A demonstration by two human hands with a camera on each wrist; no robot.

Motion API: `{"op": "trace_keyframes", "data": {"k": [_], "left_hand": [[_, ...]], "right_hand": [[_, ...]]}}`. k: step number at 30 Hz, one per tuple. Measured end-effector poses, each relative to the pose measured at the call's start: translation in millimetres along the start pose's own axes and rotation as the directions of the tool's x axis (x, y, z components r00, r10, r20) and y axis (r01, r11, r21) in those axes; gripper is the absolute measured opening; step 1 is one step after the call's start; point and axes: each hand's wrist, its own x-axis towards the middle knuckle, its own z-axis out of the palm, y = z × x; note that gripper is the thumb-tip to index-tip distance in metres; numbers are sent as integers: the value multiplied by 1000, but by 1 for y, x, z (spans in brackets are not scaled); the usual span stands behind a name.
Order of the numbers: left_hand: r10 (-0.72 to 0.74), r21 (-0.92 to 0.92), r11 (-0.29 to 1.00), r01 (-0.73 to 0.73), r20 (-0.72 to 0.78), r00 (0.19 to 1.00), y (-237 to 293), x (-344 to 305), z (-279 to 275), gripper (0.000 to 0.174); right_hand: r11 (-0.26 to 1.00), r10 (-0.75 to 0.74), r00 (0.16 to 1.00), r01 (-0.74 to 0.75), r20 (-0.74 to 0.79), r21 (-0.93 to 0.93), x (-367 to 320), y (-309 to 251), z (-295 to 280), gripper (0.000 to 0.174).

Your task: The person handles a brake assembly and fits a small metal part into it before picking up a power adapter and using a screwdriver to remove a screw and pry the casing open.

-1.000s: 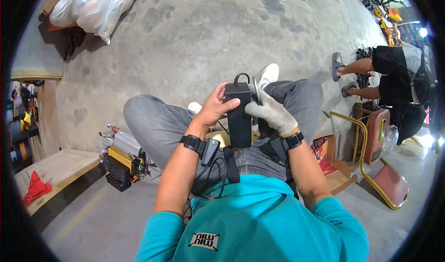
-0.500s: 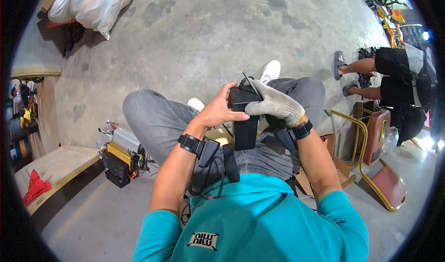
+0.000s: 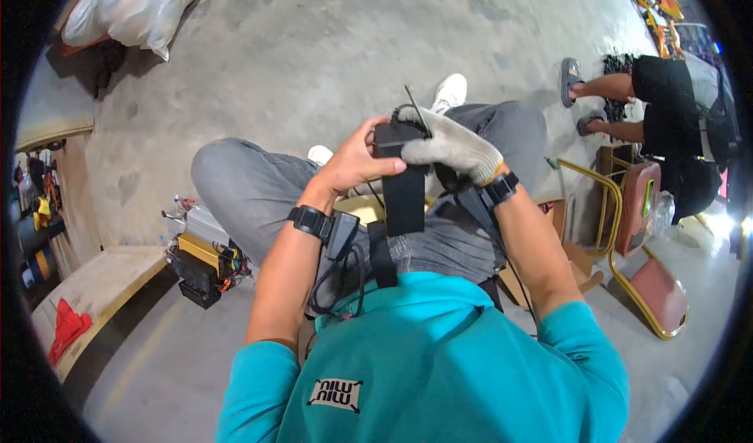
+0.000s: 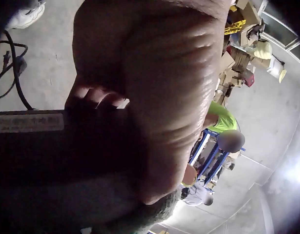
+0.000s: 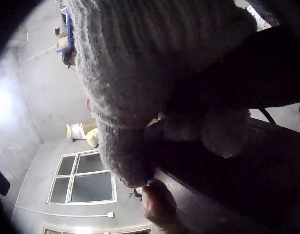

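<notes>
A black box-shaped power adapter (image 3: 404, 201) with a cord at its far end is held over the lap. My bare left hand (image 3: 354, 159) grips its left side, the thumb lying across the upper face. On the other side, my right hand (image 3: 461, 150), in a white knit glove, holds a thin metal tool (image 3: 415, 107) whose shaft points up past the adapter's far end. The gloved thumb reaches onto the adapter near the left thumb. In the left wrist view a pale label (image 4: 28, 122) shows on the adapter's side. The glove (image 5: 135, 63) hides most of the tool in the right wrist view.
On the left, a yellow-and-black device (image 3: 200, 259) stands beside a low wooden board (image 3: 110, 286) with a red cloth (image 3: 69, 329). To the right are an open cardboard box (image 3: 580, 274) and a gold-framed chair (image 3: 608, 208). Another person's legs (image 3: 608, 86) are beyond.
The adapter has tipped and turned between the hands. The gloved thumb has come over its face, and the tool has swung from near upright to leaning left.
</notes>
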Motion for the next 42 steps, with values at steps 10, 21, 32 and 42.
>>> {"op": "trace_keyframes", "data": {"k": [10, 21, 32, 42], "left_hand": [[-53, -277, 960, -30, -287, 956, -6, 12, -25, 116], [-220, -120, 970, 213, -50, 974, -5, -16, 6, 87], [-201, -266, 947, 180, -54, 978, -14, -4, 7, 67], [-144, -232, 967, 110, -138, 980, -22, -1, 5, 79]], "right_hand": [[984, 139, 987, -147, 82, 103, -22, 12, 27, 58], [933, 181, 983, -168, -12, 318, -23, 19, 25, 58], [955, 205, 979, -200, 1, 220, -28, 2, 29, 70], [932, 246, 969, -243, 23, 269, -26, 10, 28, 79]]}}
